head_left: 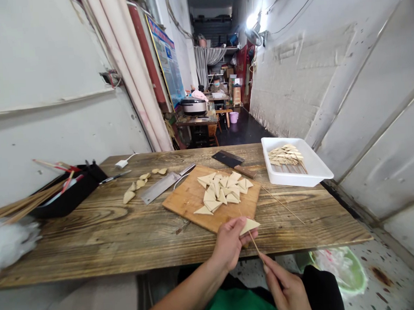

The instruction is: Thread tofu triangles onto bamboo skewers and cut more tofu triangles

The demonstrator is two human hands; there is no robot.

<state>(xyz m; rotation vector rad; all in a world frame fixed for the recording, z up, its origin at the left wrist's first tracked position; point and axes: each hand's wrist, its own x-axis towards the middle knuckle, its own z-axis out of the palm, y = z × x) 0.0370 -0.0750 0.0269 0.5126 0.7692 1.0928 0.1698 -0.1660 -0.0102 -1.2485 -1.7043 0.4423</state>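
My left hand [230, 241] is closed on a pale triangular slice that looks like pressed tofu [249, 225], just past the near edge of the cutting board. Between thumb and fingers, my right hand [285, 282] pinches a thin bamboo skewer [255, 245]. The skewer's upper end meets the slice, and a bit of its tip seems to show beyond the slice's far side. A loose pile of similar triangular slices [223, 191] lies on the wooden cutting board [181, 200]. Another bare skewer [284, 205] rests on the table to the right.
A cleaver [163, 186] lies left of the board, a dark-bladed knife [228, 159] behind it. Irregular pale offcuts [135, 185] are further left. The white tub [315, 179] at right holds skewered slices [286, 155]. A black box [62, 204] with skewers stands left; a green bin [359, 276] sits below.
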